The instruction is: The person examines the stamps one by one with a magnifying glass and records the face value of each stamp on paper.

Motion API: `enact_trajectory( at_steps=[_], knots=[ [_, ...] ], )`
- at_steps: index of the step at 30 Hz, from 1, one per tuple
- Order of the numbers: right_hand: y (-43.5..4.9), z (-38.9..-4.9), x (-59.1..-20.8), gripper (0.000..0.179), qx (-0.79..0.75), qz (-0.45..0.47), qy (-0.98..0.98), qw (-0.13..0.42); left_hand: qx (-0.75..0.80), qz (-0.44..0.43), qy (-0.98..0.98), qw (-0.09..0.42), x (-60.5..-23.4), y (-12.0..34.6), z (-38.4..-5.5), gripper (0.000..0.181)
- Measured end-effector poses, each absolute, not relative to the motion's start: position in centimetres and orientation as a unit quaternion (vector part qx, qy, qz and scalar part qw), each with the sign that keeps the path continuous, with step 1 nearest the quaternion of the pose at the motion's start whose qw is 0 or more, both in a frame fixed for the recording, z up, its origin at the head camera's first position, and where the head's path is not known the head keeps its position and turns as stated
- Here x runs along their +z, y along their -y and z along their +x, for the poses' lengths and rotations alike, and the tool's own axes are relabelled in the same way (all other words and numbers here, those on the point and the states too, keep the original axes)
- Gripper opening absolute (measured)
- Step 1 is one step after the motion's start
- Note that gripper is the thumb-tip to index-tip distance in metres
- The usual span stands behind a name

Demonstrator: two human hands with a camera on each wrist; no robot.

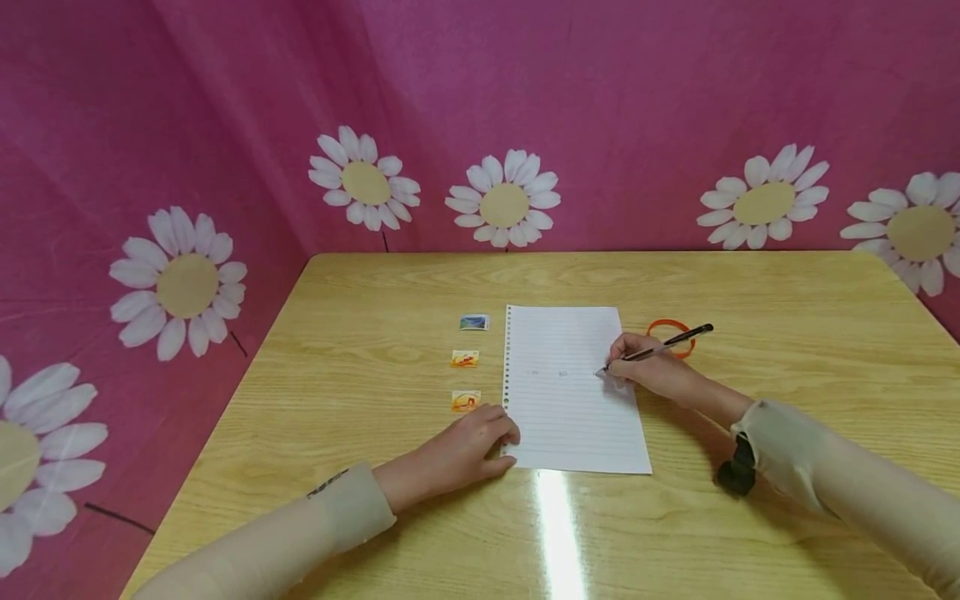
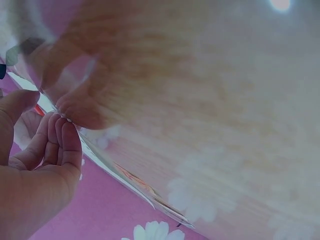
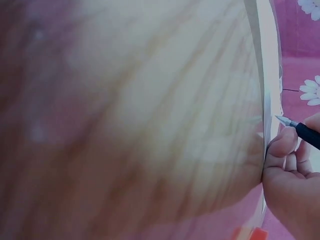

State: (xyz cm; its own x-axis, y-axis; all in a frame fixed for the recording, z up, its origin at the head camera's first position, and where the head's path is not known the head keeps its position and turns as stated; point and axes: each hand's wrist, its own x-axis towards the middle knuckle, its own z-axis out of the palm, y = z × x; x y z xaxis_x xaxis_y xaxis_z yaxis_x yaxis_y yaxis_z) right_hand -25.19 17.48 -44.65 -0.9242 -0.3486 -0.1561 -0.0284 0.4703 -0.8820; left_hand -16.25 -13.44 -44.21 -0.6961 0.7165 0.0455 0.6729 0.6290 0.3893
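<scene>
A lined loose-leaf sheet (image 1: 566, 429), punched with holes down its left side, lies on the table. My right hand (image 1: 652, 367) grips a black pen (image 1: 678, 337), its point at the paper near the right side. In the right wrist view, thumb and fingers pinch the dark barrel of the pen (image 3: 307, 134) close to its metal tip. Faint marks stand along one line, left of the pen. My left hand (image 1: 476, 442) rests at the sheet's lower left edge, its fingers loosely bent with the tips on the margin.
Left of the sheet, three small stamp-like pictures form a column: a blue-green one (image 1: 474, 322), a yellow-orange one (image 1: 465, 359) and another orange one (image 1: 466, 401) close to the left hand. An orange ring (image 1: 670, 323) lies behind the right hand. A pink flowered cloth (image 1: 615, 108) hangs beyond the table.
</scene>
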Motion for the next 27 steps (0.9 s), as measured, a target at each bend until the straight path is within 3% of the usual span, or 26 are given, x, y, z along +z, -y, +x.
enact_trajectory(
  at_steps=[27],
  knots=[
    [-17.74, -24.74, -44.89, 0.019, -0.504, -0.111, -0.844, 0.145, 0.194, 0.385, -0.901, 0.06, -44.21, 13.38, -16.18, 0.019]
  ],
)
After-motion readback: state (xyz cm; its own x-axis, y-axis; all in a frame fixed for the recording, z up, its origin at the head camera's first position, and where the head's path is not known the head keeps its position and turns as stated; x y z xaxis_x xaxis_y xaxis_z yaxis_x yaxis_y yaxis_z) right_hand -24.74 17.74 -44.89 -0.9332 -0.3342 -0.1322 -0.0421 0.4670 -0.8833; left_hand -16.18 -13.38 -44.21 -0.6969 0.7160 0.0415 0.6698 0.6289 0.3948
